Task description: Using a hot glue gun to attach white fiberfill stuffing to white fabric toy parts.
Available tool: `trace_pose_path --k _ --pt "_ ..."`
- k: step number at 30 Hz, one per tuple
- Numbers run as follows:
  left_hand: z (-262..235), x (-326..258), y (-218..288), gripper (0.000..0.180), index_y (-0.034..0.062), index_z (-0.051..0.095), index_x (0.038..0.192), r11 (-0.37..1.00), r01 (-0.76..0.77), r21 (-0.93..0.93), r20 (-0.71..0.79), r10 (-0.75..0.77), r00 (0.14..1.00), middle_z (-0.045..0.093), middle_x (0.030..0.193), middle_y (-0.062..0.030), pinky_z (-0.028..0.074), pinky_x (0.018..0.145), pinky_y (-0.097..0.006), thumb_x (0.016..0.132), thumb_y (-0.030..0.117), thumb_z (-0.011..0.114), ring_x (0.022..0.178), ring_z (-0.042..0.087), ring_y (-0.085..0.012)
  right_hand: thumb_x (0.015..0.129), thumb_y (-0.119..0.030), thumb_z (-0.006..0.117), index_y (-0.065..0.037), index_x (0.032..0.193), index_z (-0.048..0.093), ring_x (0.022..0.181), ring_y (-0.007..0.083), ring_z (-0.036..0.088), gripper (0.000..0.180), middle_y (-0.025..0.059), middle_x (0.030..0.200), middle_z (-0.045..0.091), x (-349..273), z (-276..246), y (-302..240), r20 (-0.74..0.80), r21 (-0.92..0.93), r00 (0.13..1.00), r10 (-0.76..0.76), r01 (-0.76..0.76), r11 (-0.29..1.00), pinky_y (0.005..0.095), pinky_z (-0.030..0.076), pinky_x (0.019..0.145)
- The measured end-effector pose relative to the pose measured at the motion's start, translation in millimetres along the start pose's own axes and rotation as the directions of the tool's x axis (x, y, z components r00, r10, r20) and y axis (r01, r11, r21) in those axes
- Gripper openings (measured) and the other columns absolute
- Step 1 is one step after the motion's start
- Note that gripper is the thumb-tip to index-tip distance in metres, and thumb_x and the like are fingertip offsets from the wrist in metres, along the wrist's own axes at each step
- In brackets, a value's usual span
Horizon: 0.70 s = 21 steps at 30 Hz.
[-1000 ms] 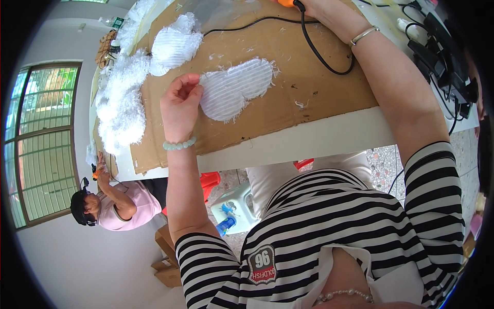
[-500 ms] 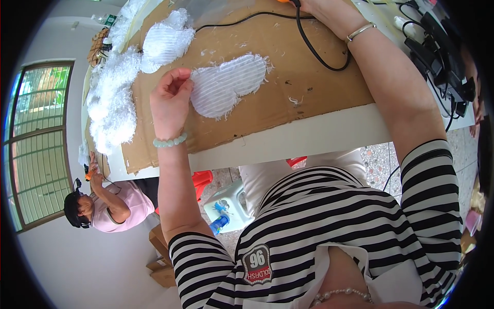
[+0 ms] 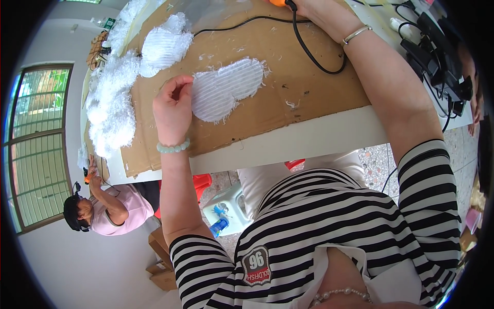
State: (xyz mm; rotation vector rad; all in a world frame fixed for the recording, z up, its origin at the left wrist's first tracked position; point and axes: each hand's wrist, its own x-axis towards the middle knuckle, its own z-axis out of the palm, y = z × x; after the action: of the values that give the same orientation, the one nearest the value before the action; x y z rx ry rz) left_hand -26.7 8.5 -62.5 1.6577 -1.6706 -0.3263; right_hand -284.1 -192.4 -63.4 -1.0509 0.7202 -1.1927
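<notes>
A white, ribbed fabric piece (image 3: 226, 91) with two rounded lobes and frayed edges lies on the brown cardboard (image 3: 309, 98). My left hand (image 3: 174, 109) is closed in a pinch at its left end. At the top edge of the view, my right hand (image 3: 318, 11) grips an orange-handled tool (image 3: 278, 2) with a black cord (image 3: 303, 44) hanging from it in a loop. The tool's working end is out of the picture. Another similar white piece (image 3: 160, 49), fringed with loose fibres, rests farther back on the left.
Fluffy white material (image 3: 110, 118) is heaped along the left side. Black adapters and cables (image 3: 437, 62) crowd the far right of the table. Another person (image 3: 121, 211) sits at the left with an orange tool. Below are a red stool (image 3: 201, 181) and a pale plastic jug (image 3: 226, 208).
The ribbed piece and my left hand sit slightly lower in view, and the piece a little farther left. My right hand has shifted slightly left with the tool.
</notes>
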Motion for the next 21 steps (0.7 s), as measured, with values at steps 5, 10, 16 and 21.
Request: trace_pose_path --k 5,10,16,21 --pt "-7 -10 18 0.015 0.0019 0.062 0.102 0.998 0.06 -0.025 -0.118 -0.063 0.991 0.058 0.08 0.0014 0.041 0.063 -0.018 0.091 0.004 0.052 0.072 0.05 -0.0043 0.085 -0.008 0.055 -0.001 0.093 0.056 0.055 0.0166 0.054 0.011 0.007 0.069 0.057 -8 7 -7 -0.02 -0.001 0.998 -0.062 0.062 0.998 0.028 0.044 0.049" --pt "-2 -45 45 0.015 0.0042 0.064 0.099 0.993 -0.023 0.119 -0.189 0.045 0.981 0.063 0.075 -0.0078 0.044 0.058 -0.027 0.086 0.003 0.057 0.062 0.055 -0.0127 0.085 -0.011 0.057 -0.001 0.094 0.057 0.058 0.0156 0.056 0.014 0.0069 0.072 0.058 -4 20 -4 -0.054 -0.095 0.971 -0.231 0.226 0.97 0.0271 0.045 0.05" --pt "10 -73 66 0.038 0.0021 0.06 0.106 0.842 -0.468 0.269 0.115 0.455 0.883 0.063 0.1 -0.017 0.05 0.078 -0.041 0.07 0.005 0.07 0.094 0.06 -0.0358 0.086 -0.019 0.061 0.001 0.094 0.057 0.06 0.0173 0.058 0.022 0.0073 0.077 0.06 -64 69 -27 0.197 -0.113 0.979 -0.049 0.072 0.991 0.0307 0.049 0.057" --pt "11 -81 63 0.043 0.0027 0.058 0.112 0.841 -0.444 0.309 0.203 0.398 0.895 0.058 0.116 -0.0161 0.045 0.09 -0.043 0.072 0.014 0.071 0.111 0.053 -0.0361 0.088 -0.025 0.057 0.001 0.104 0.056 0.077 0.0107 0.057 0.03 0.007 0.095 0.06 -110 91 -12 0.456 -0.137 0.888 0.069 -0.006 0.991 0.0299 0.056 0.074"
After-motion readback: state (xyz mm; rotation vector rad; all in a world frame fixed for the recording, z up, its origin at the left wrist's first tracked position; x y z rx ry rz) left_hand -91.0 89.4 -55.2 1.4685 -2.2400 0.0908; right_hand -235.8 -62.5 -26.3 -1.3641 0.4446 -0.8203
